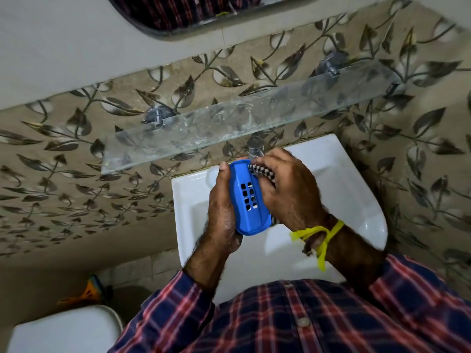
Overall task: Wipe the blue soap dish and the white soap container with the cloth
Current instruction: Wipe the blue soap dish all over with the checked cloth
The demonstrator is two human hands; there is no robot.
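Note:
Over the white washbasin (351, 179) my left hand (220, 212) grips the blue soap dish (248, 200) along its left side, thumb at the top edge. The dish is turned so its slotted bottom faces me. My right hand (288, 189) holds a black-and-white checked cloth (262, 171) bunched against the dish's upper right edge; most of the cloth is hidden under the fingers. No white soap container is in view.
A glass shelf (229, 123) on two metal brackets hangs on the leaf-patterned tiled wall above the basin. A chrome tap (255, 146) stands behind my hands. A white toilet lid (63, 329) lies at lower left, an orange object (86, 293) on the floor beside it.

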